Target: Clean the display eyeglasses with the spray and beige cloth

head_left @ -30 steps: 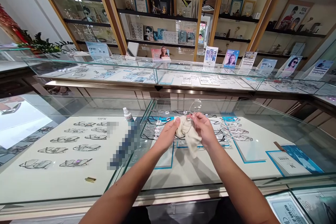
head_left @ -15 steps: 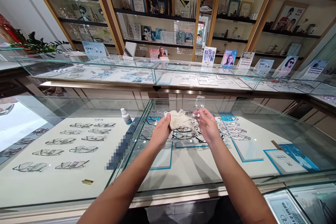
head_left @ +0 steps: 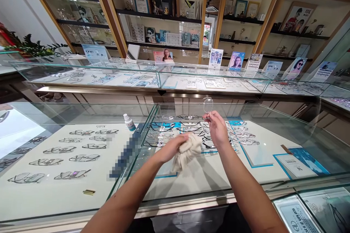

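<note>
A person's left hand [head_left: 175, 147] closes around a crumpled cream cloth [head_left: 191, 147] just below the centre of the frame, while the right hand [head_left: 219, 130], slightly right of centre, pinches thin-framed eyeglasses [head_left: 208, 105] between its fingertips, one lens raised upright above the fingers. Cloth and eyeglasses are apart, both above a glass display case [head_left: 210, 187] where dark-rimmed frames [head_left: 162, 126] lie in rows beneath the hands. More spectacles [head_left: 59, 149] line the case at lower left, near a small gold-coloured piece [head_left: 89, 192]. A white bottle [head_left: 129, 122] stands left of centre. Across the upper frame, advertising cards [head_left: 236, 61] top a second counter [head_left: 180, 91], before shelves [head_left: 161, 17] holding framed pictures and trophies.
</note>
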`<state>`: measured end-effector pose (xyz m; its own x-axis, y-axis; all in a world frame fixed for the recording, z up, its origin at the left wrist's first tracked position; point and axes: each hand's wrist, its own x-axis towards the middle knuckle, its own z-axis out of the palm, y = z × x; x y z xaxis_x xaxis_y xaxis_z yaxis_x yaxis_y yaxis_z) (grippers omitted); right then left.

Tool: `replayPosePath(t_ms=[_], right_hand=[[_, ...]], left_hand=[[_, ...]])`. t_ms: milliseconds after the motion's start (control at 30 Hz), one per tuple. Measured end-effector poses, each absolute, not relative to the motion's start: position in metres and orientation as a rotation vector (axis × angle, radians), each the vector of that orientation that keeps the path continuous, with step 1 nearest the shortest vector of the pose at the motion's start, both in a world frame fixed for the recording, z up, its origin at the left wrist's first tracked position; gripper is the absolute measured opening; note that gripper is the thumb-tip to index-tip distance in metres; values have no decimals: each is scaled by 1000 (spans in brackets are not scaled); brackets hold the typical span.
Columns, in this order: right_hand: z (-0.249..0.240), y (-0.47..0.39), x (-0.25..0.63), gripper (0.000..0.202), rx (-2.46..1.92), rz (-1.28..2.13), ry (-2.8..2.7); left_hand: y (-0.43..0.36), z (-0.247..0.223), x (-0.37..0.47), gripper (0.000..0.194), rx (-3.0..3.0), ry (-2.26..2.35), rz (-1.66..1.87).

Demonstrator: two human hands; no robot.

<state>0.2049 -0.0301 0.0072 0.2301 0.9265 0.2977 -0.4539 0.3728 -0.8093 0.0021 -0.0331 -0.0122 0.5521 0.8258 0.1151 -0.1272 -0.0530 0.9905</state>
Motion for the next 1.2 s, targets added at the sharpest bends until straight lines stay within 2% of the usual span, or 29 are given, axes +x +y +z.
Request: replayPosePath(t_ms=[67, 133, 200, 300, 433, 633, 767, 867, 933, 1200], right_hand=[[7, -30, 204, 17, -647, 1041, -887], [7, -30, 204, 16, -639, 1033, -896], [7, -31, 203, 17, -639, 1027, -905], [7, -31, 204, 17, -635, 1012, -930], [3, -29, 206, 16, -632, 991, -988], [0, -32, 205, 20, -775, 806, -1233], [2, -40, 202, 23, -888, 494, -1482], [4, -45, 200, 24, -954, 303, -1638], [5, -47, 199, 24, -998, 222, -1725], [6, -50, 199, 18, -1058, 33, -1866]], left_hand=[[-42, -10, 8, 21, 1496, 519, 574], [-50, -9, 13, 26, 1597, 461, 362], [-56, -12, 16, 31, 1768, 467, 237], [-58, -21, 21, 26, 2038, 474, 160], [-44, -32, 25, 23, 2002, 583, 481], [-14, -24, 5, 26, 1851, 1131, 1393], [-13, -15, -7, 63, 2281, 1154, 1902], [-15, -15, -7, 86, 2538, 1070, 2006], [-15, -16, -4, 90, 2619, 1049, 1992], [-13, -19, -7, 63, 2619, 1147, 1926]])
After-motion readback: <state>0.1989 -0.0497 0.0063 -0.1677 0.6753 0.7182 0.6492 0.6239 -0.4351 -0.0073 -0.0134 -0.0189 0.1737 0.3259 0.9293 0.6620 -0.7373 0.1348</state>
